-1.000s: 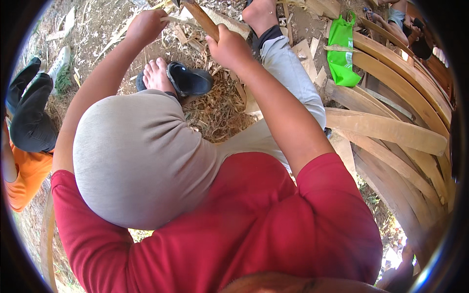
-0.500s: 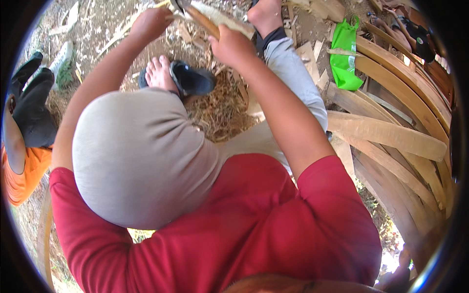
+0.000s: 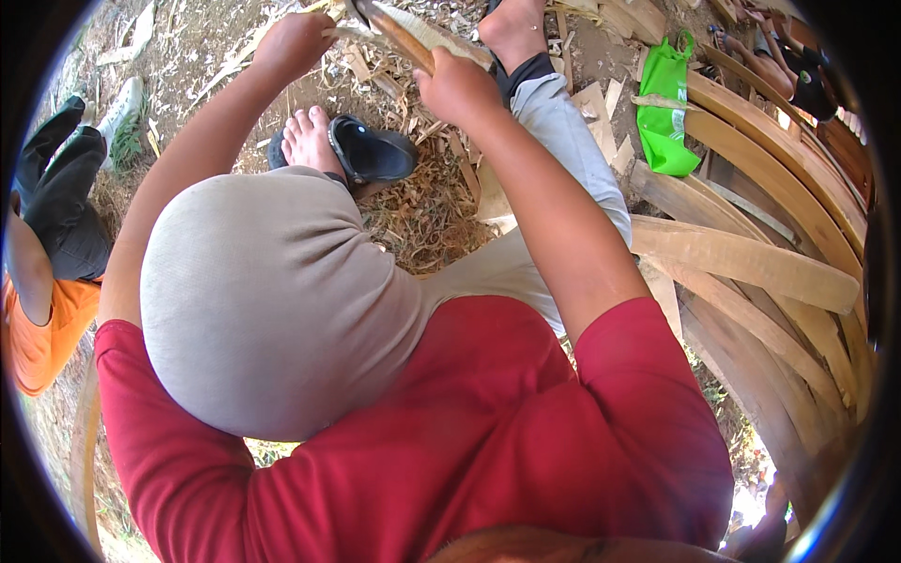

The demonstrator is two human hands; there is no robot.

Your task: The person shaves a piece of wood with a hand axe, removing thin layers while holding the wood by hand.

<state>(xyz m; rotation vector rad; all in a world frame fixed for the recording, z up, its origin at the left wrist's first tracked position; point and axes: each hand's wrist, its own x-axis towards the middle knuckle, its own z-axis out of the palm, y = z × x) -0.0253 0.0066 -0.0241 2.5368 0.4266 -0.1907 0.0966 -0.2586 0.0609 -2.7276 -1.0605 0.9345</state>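
Observation:
My right hand (image 3: 460, 89) is closed round the wooden handle (image 3: 399, 36) of a tool. Its dark metal head (image 3: 357, 9) is cut off by the upper edge, so its exact kind does not show. To the left, my left hand (image 3: 293, 45) is closed, with a pale piece of wood (image 3: 355, 36) at its fingers, close below the tool's head. A broader pale wooden piece (image 3: 432, 30) lies behind the handle, near my bare right foot (image 3: 513, 36). My bent left knee (image 3: 253, 300), in grey cloth, rises in front of my red shirt.
A black clog (image 3: 380, 155) is at my left foot, among shavings (image 3: 427, 211). Curved planks (image 3: 751, 258) are piled on the right beside a green bag (image 3: 666, 113). A person in orange (image 3: 56, 324) is at the far left, another (image 3: 798, 75) at upper right.
My right hand and the tool's handle have shifted slightly right and down. My left hand stays almost in place, still closed.

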